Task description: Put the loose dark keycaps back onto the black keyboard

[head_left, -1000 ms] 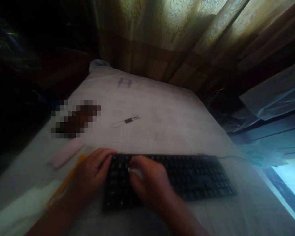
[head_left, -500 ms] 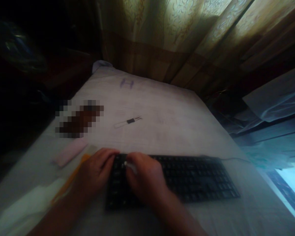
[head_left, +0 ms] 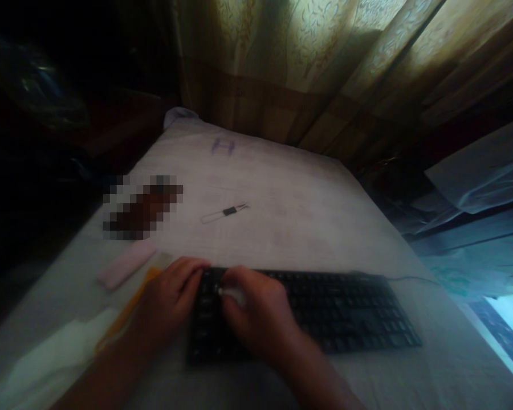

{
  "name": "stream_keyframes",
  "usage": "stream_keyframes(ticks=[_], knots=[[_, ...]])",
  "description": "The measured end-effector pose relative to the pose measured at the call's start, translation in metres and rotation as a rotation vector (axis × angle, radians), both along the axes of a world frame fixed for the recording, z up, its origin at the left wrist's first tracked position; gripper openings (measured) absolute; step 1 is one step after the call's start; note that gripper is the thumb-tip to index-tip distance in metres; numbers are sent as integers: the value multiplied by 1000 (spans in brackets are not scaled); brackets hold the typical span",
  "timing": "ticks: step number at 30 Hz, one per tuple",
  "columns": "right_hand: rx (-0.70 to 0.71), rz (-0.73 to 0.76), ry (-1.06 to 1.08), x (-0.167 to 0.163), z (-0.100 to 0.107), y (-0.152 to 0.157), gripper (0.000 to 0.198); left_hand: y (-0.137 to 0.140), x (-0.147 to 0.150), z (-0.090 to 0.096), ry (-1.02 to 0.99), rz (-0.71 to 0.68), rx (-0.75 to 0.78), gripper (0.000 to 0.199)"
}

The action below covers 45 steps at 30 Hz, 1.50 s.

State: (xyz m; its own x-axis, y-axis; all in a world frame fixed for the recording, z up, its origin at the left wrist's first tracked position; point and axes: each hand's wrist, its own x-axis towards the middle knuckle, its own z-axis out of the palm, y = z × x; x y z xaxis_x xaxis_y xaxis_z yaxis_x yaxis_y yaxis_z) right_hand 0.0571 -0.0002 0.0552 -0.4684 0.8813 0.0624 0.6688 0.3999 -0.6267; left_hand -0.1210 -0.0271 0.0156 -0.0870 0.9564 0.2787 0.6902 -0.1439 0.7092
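A black keyboard [head_left: 346, 313] lies on the cloth-covered surface, its cord leaving at the far right corner. My left hand [head_left: 169, 299] grips its left end, fingertips at the upper left corner. Over the left-hand keys, my right hand [head_left: 259, 313] is closed in a pinch. Between its thumb and fingers shows a small white thing [head_left: 235, 294], its tip at the keys; blur and the fingers hide what kind it is.
Left of my hands lie a pink block-like object [head_left: 128, 263], an orange strip [head_left: 126, 307] and a crumpled white cloth or bag [head_left: 62, 353]. A dark clip-like piece with thin wires [head_left: 229, 211] lies beyond the keyboard. Blurred-out pixels cover a brown object [head_left: 143, 210]. Curtains [head_left: 299, 74] hang behind.
The whole view has shifted slightly. My right hand stays pinched over the left-hand keys with only a small movement, and my left hand keeps its place at the keyboard's end.
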Motion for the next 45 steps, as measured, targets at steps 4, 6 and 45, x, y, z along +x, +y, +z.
stream_keyframes(ticks=[4, 6, 45], knots=[[51, 23, -2, -8, 1, 3, 24, 0, 0, 0, -5, 3, -22, 26], [79, 48, -41, -13, -2, 4, 25, 0, 0, 0, -8, 0, -29, 27], [-739, -183, 867, 37, -2, -21, 26, -28, 38, 17, 122, -197, 312, 27]])
